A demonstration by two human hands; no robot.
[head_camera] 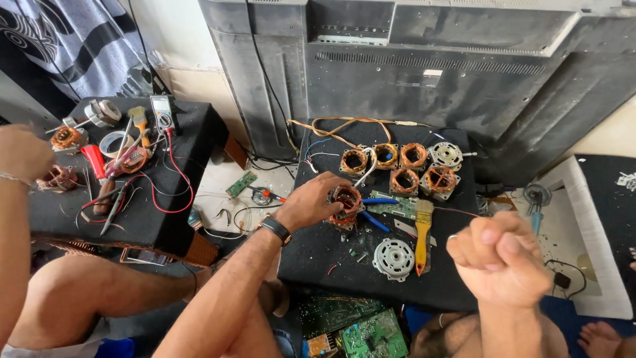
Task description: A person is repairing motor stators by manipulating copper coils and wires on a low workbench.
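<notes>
The left hand (310, 201) rests on a copper-wound motor stator (346, 201) that sits near the middle of the black worktop (311, 255), its fingers curled over the near rim so that they steady it rather than lift it. The right hand (501, 257) is raised close to the camera in a tight fist, and a thin wire (457, 211) runs from it back toward the stator; the strand itself is too fine to follow all the way.

Judging from this, the work on this stator is midway: its winding is in place, yet the loose wire end is not tucked or cut. Behind it five more stators (397, 166) stand in two short rows, their windings looking whole, beside a bare metal motor end cover (445, 155). Another round end cover (393, 257) lies unmounted toward the front edge, so assembly appears to be left.

Room is tight. A yellow-handled brush (423, 233), a blue-handled tool (377, 201) and a green circuit board (396, 209) lie just right of the stator, between it and the fist. The front edge of the worktop is near the round cover, and circuit boards (361, 331) lie on the floor below. To the far left another person's hand (23, 152) is near a second worktop (139, 219) crowded with tools.
</notes>
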